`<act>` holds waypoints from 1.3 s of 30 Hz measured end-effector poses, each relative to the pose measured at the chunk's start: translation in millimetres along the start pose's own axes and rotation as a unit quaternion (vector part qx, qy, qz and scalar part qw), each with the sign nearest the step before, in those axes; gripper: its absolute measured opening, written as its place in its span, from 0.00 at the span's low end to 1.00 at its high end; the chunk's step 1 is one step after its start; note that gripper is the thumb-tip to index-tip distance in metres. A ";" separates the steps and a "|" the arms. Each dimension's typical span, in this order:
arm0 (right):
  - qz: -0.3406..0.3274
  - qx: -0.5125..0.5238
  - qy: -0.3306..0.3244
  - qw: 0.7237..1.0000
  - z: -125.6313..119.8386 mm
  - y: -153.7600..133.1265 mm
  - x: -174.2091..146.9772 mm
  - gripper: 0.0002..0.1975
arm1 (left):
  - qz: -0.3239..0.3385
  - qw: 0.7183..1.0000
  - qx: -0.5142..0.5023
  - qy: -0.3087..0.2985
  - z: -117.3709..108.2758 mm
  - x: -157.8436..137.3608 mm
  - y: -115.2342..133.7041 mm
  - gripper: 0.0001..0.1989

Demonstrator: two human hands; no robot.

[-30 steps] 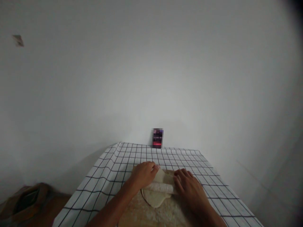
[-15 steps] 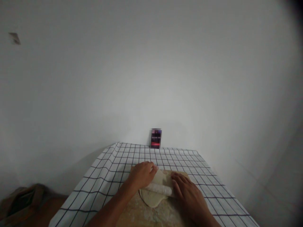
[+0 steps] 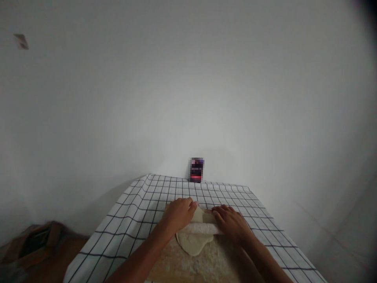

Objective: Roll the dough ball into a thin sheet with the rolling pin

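Note:
A flour-dusted rolling pin (image 3: 203, 228) lies across a thin sheet of pale dough (image 3: 193, 243) on a floury wooden board (image 3: 173, 265). My left hand (image 3: 181, 212) curls over the pin's left end, its fingertips bent near the dough's far edge. Over the right end rests my right hand (image 3: 232, 223), palm down on the pin with fingers pointing forward. Both ends of the pin are hidden under my hands. The dough shows on the near and far sides of the pin, its near edge rounded.
A white cloth with dark grid lines (image 3: 129, 220) covers the table. A pixelated dark upright object (image 3: 196, 170) stands at the back against the white wall (image 3: 188, 86). At lower left, a brown box-like thing (image 3: 38, 241) sits below table height.
The rolling pin has moved slightly away from me over the dough and now lies more level. My right hand has shifted forward with it. The view has tilted slightly.

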State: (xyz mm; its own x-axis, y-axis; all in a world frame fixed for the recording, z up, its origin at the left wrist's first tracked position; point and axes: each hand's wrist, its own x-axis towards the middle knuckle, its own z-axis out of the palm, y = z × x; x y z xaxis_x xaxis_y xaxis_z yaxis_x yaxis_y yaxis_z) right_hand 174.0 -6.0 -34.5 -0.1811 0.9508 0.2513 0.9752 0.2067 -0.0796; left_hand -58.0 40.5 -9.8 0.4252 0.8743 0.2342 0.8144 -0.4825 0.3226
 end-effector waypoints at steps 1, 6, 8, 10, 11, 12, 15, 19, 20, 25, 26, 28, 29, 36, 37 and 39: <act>-0.005 -0.021 -0.014 1.000 -0.9 1.0 6.0 0.19 | -0.004 1.000 0.005 0.001 0.0 0.8 0.1 0.27; -0.001 -0.044 -0.045 0.998 -1.4 3.5 34.1 0.15 | -0.008 0.999 0.042 0.010 -0.8 4.0 2.8 0.25; 0.006 -0.036 -0.044 0.998 0.5 4.3 38.2 0.18 | -0.009 0.998 0.054 0.018 -1.3 4.0 4.1 0.24; 0.007 -0.027 -0.040 0.999 3.0 5.3 35.5 0.20 | -0.005 0.998 0.062 0.027 -1.7 3.1 5.3 0.23; 0.007 -0.025 -0.037 0.999 4.5 5.9 31.8 0.21 | -0.002 0.997 0.066 0.031 -1.8 2.5 5.8 0.23; 0.006 -0.021 -0.033 0.999 6.1 6.5 26.9 0.22 | 0.002 0.997 0.069 0.032 -1.8 1.8 6.3 0.23; 0.009 0.017 -0.008 1.000 12.7 8.2 7.6 0.22 | 0.011 0.997 0.075 0.033 -1.1 -0.1 7.3 0.23; 0.000 0.060 0.032 0.998 19.6 6.7 -15.7 0.23 | 0.016 0.997 0.076 0.031 0.6 -2.2 7.9 0.23; -0.006 0.056 0.034 0.998 19.5 5.4 -18.7 0.23 | 0.019 0.996 0.076 0.032 0.9 -3.0 8.2 0.22; 0.030 0.001 -0.006 1.000 7.7 -2.7 -13.3 0.22 | 0.020 0.996 0.073 0.048 1.3 -17.3 13.4 0.20; 0.036 -0.014 -0.017 0.999 5.0 -3.5 -10.4 0.21 | 0.021 0.996 0.074 0.053 1.9 -23.2 14.9 0.19; 0.032 -0.035 -0.034 0.998 1.3 -3.9 -6.1 0.20 | 0.029 0.994 0.077 0.069 4.5 -36.3 17.2 0.18; 0.027 -0.041 -0.039 0.998 0.4 -3.4 -4.7 0.19 | 0.034 0.993 0.077 0.079 6.3 -42.4 17.6 0.17; -0.019 -0.078 -0.070 0.994 -0.9 1.3 14.7 0.17 | 0.041 0.992 0.103 0.068 9.6 -31.3 5.0 0.16; -0.017 -0.077 -0.072 0.994 -1.4 1.4 20.2 0.17 | 0.035 0.993 0.104 0.048 8.0 -23.6 2.0 0.16; -0.008 -0.074 -0.073 0.995 -2.3 1.1 30.2 0.18 | 0.026 0.993 0.110 0.021 5.0 -9.3 -3.4 0.17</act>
State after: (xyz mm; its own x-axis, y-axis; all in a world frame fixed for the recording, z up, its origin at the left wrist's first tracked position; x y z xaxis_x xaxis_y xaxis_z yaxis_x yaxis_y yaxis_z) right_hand 169.9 22.5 -24.7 -0.2027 0.9733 0.1073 0.9781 0.1961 0.0695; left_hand -62.7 34.3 -17.7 0.4558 0.8435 0.2842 0.8604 -0.4993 0.1020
